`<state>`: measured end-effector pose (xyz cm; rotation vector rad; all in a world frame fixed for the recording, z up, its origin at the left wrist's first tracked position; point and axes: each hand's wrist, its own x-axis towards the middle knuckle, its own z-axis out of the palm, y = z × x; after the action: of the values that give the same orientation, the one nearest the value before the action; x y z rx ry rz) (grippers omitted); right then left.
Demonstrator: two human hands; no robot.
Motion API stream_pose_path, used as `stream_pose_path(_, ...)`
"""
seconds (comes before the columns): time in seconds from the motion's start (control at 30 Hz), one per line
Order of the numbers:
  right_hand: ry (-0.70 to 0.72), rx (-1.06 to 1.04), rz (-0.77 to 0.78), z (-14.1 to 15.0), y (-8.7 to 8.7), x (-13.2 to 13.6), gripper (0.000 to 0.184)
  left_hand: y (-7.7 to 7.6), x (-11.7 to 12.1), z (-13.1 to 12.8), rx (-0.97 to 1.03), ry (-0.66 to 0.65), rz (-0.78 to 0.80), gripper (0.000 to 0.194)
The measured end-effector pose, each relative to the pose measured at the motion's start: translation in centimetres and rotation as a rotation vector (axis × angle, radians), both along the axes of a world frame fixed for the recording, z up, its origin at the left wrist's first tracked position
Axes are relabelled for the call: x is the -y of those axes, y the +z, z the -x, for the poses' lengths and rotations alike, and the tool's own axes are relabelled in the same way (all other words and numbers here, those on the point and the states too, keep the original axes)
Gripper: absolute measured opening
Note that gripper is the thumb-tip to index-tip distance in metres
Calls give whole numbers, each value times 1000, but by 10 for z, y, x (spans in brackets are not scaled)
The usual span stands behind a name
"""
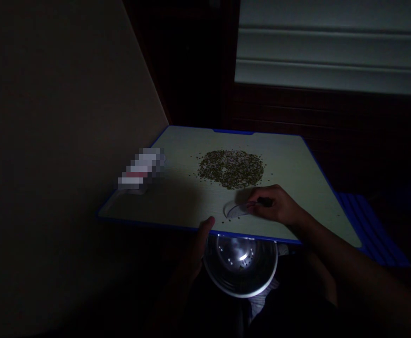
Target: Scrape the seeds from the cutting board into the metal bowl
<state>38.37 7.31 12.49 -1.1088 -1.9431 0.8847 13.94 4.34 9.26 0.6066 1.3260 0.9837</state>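
Observation:
My right hand is closed around a thin, clear, curved piece of plastic, its edge down on the pale tabletop. A few small dark grains lie beside that edge. Beyond it a loose heap of greenish-brown grains is spread over the table. At the table's near edge is my left hand, thumb up on the blue rim and the other fingers hidden in the dark. It lies against the left side of a shiny metal bowl. The bowl sits below the edge, with a few grains inside.
A blurred-out white and red item lies at the table's left edge. Close along that side runs a plain wall. Dark wooden furniture stands behind, and a blue striped surface shows at the right. The room is dim.

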Motion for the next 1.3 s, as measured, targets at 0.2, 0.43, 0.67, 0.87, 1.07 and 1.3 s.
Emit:
stream_pose_path(0.2,-144,-7,3,-10,1,0,21,4,0,-1,-19,81,-38,26)
stream_pose_path(0.43,2,59,43,-24,0,1,18,2,1,0,6,51,-38,31)
stream_pose_path(0.67,202,32,49,-23,-3,3,17,-1,1,1,45,19,2,33)
stream_pose_path(0.87,307,75,72,-21,-1,3,24,-3,0,-1,-45,41,4,27)
stream_pose_path(1.07,355,66,105,-21,-3,4,19,-6,-2,2,-74,40,-9,29)
stream_pose_path(1.3,133,-6,137,-15,-3,5,19,-4,-1,1,-82,65,-56,38)
